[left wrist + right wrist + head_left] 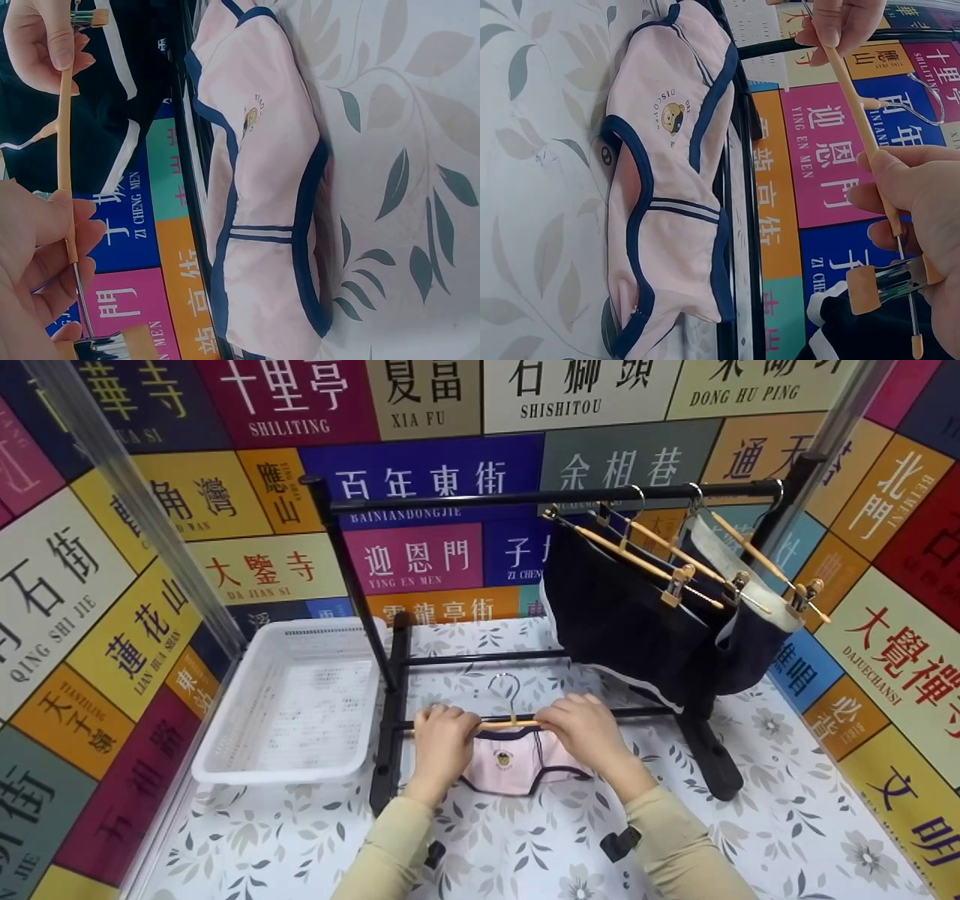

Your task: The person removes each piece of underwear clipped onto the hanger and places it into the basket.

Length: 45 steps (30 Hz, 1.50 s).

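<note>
Both hands hold a wooden clip hanger (527, 724) with a metal hook, one towards each end. My left hand (445, 746) pinches the bar with thumb and fingers, and my right hand (587, 735) grips it likewise. Near the right hand, a wood-faced metal clip (864, 290) sits on the hanger's rod; another clip (139, 345) shows beside the left hand. Below the bar, pink underpants (274, 120) with navy trim and a small printed bear lie on the patterned surface, apart from the hanger in both wrist views.
A black rack (465, 501) stands ahead, its lower bars just beyond the hands. Dark garments (615, 607) hang from clip hangers at its right. A white plastic basket (300, 771) stands at the left. Sign-printed walls (420, 465) enclose the floral-patterned surface (300, 840).
</note>
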Tool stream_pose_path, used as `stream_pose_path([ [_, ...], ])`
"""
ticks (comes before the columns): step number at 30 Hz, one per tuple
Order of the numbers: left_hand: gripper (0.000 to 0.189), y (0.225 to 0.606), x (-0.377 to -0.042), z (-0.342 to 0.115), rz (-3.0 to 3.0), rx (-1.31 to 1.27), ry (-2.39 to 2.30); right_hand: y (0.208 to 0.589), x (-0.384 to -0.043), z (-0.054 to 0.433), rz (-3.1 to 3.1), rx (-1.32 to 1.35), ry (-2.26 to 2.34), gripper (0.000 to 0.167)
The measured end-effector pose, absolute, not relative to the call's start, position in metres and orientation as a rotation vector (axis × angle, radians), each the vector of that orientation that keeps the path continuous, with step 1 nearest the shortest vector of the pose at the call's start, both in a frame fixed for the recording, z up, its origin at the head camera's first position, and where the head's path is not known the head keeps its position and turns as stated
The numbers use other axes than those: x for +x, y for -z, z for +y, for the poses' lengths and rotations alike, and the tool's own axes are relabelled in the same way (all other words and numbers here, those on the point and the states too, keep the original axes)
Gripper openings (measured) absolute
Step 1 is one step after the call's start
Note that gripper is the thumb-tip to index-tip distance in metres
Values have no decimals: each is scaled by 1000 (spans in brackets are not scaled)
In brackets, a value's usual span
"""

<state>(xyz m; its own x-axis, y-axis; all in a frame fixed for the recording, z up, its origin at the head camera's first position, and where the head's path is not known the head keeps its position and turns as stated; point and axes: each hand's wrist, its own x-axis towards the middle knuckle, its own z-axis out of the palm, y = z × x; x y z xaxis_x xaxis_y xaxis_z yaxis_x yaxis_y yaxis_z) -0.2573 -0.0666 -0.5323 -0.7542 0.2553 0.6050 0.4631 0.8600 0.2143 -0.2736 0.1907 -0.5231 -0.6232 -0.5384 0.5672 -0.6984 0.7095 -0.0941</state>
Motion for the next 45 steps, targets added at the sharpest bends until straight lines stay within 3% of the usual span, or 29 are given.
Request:
stream_pose_path([
  [26,10,523,-251,-56,-2412,-612,544,534,-273,205,-2462,766,-413,7],
  [45,13,544,-244,-45,-2524,-641,522,539,-267,215,-2604,573,-488,9],
])
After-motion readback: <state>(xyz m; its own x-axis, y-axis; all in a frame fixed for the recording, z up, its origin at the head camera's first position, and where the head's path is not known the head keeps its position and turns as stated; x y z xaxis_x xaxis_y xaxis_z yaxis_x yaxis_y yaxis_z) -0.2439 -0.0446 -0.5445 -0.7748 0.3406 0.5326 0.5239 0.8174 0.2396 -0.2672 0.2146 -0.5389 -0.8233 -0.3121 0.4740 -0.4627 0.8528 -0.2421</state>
